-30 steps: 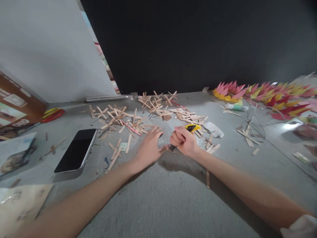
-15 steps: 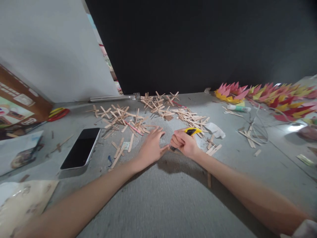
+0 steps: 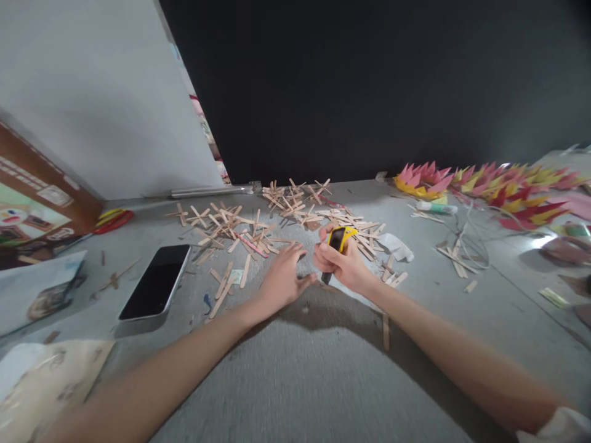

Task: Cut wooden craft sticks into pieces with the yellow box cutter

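The right hand point(image 3: 344, 261) is closed in a fist around a yellow-and-black cutter point(image 3: 339, 239), which stands tilted, its dark end pointing down at the grey work surface point(image 3: 277, 381) around the middle. The left hand point(image 3: 284, 274) rests just beside it on that surface, fingers loosely bent and thumb spread apart toward the cutter's lower end — whether the thumb presses on anything there is too blurred to tell.

Beyond both hands, toward the far edge, wooden sticks point(image 3: 226, 224) lie in loose heaps, many of them crossed. A single stick point(image 3: 386, 332) lies under the right forearm, and a crumpled white tissue point(image 3: 397, 247) sits just right of the right hand.

Toward the left edge are a black-screened phone point(image 3: 156, 282) and, farther back, a brown box point(image 3: 41, 197) with a yellow-and-red item point(image 3: 113, 221) beside it. Near the far right corner stand pink and yellow paper petals point(image 3: 425, 181) — with a glue stick point(image 3: 436, 207) and a looped white cable point(image 3: 484, 255) in front. A dark panel point(image 3: 369, 92) rises along the far edge.
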`<act>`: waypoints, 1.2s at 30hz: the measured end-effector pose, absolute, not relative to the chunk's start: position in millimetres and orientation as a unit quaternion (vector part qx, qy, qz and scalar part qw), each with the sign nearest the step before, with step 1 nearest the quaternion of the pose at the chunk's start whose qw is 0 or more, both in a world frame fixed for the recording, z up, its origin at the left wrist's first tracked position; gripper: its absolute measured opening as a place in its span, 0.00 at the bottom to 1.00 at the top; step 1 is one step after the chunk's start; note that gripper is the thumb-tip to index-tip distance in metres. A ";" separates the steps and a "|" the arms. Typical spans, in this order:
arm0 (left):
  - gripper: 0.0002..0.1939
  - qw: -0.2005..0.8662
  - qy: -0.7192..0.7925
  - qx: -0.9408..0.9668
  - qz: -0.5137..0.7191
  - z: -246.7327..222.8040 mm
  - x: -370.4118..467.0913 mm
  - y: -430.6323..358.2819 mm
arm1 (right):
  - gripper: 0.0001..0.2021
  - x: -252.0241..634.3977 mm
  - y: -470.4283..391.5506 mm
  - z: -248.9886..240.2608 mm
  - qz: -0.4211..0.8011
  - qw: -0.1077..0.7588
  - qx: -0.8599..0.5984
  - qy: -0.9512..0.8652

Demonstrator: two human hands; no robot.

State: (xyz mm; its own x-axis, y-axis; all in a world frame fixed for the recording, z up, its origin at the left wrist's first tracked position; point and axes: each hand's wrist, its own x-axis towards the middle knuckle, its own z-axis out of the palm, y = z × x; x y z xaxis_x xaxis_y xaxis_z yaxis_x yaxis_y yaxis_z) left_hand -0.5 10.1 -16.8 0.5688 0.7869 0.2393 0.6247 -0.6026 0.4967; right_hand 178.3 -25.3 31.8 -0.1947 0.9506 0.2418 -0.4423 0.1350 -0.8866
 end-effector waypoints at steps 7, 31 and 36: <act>0.29 0.183 0.402 0.863 0.247 -22.1 -1.2 10.8 | 0.13 191.5 -13.7 58.2 0.502 0.561 -0.318 -0.576; 0.27 0.175 0.407 0.861 0.248 -21.6 -2.6 8.4 | 0.14 207.4 -2.6 68.9 0.488 0.619 -0.310 -0.532; 0.27 0.177 0.413 0.859 0.246 -22.4 -1.7 8.2 | 0.16 205.8 -1.9 67.2 0.493 0.639 -0.311 -0.503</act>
